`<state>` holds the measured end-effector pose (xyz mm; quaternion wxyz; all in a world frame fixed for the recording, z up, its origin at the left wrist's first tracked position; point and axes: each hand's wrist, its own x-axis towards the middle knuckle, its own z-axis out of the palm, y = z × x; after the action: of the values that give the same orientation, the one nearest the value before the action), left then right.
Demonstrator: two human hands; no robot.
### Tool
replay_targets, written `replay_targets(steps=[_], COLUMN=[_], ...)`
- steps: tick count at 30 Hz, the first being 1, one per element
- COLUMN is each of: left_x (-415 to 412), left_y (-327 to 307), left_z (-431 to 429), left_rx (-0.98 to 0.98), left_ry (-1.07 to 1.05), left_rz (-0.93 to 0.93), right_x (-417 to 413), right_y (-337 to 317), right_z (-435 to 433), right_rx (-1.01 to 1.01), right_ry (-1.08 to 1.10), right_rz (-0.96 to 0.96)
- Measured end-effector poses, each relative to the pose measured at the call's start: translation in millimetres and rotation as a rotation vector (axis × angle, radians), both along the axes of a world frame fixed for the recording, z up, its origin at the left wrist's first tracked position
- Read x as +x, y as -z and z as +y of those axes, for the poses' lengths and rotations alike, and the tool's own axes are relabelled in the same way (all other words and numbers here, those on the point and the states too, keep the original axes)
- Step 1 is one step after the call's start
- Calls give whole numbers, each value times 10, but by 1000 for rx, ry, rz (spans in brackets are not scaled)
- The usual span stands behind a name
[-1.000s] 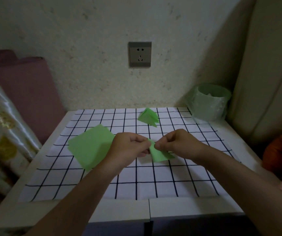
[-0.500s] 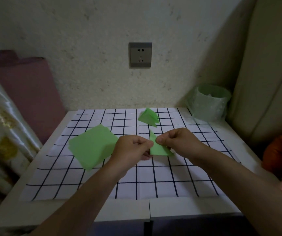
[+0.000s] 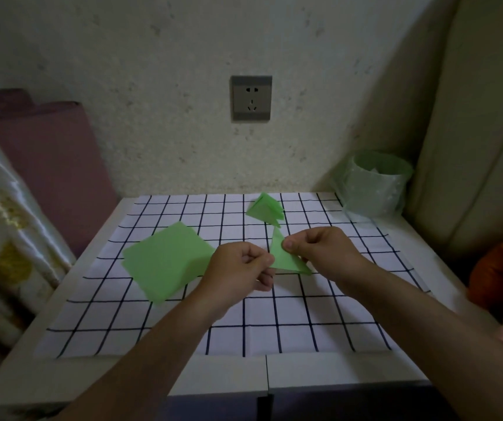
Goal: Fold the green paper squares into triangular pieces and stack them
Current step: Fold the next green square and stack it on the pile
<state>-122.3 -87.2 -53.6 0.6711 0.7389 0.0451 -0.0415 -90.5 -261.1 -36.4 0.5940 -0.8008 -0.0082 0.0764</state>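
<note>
A folded green paper triangle (image 3: 285, 259) is held upright above the checked cloth (image 3: 274, 323), its tip pointing away from me. My left hand (image 3: 239, 268) pinches its lower left corner. My right hand (image 3: 320, 247) pinches its right edge between thumb and fingers. To the left, a stack of flat green paper squares (image 3: 165, 259) lies on the cloth. Folded green triangular pieces (image 3: 265, 209) rest near the cloth's far edge, just beyond the held triangle.
A translucent green bin (image 3: 375, 183) stands at the table's back right corner. A wall socket (image 3: 251, 98) is on the wall behind. A purple cushion (image 3: 49, 159) and patterned fabric (image 3: 4, 226) flank the left; an orange object (image 3: 499, 271) lies at right.
Both hands have lifted the folded piece and turned it from lying low and pointing toward me to standing with its tip up and away. The stacks have not moved.
</note>
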Motion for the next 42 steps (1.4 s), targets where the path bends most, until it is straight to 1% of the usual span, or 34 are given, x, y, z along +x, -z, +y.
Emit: replay_targets(steps=[3,6,9,12,15,17,19,23,26,28,29,30,32,34,36,37,39,42], left_x=[0,-11,-4,14,32,43,51,32,21,22,20,13,-11,-40,-46,-39,-34,-59], left_y=[10,36,44,42,51,30,8,22,44,58,76,92,140,202,279,321,381,428], left_z=[-20,-24,2,36,55,76,113,134,122,128,134,139,140,158,210,240,274,264], left_rx=[-16,-14,-60,-80,-10,58,82,21,8,63,146,268,513,676,841,898,911,994], left_ry=[-5,-15,-44,3,58,55,37,50,50,78,115,161,243,281,270,272,321,439], left_rz=[-10,-15,-8,28,66,30,-6,41,99,132,131,108,34,-45,-221,-338,-529,-700], right_x=[14,11,7,21,42,61,72,66,73,95,107,120,133,146,169,180,197,194], right_y=[1,1,-20,-9,13,16,17,41,55,73,89,116,178,234,284,303,335,356], right_z=[9,-7,-47,-86,-111,-134,-155,-151,-165,-192,-198,-199,-170,-123,-86,-71,-41,-5], right_rx=[2,-44,-55,-65,-165,-246,-289,-252,-225,-190,-199,-244,-401,-546,-654,-696,-755,-787], right_ry=[3,-58,-101,-115,-172,-233,-277,-311,-279,-257,-263,-281,-336,-400,-450,-468,-487,-490], right_rz=[-14,7,26,21,-7,-20,-20,-14,-13,-10,-18,-36,-77,-115,-159,-180,-208,-275])
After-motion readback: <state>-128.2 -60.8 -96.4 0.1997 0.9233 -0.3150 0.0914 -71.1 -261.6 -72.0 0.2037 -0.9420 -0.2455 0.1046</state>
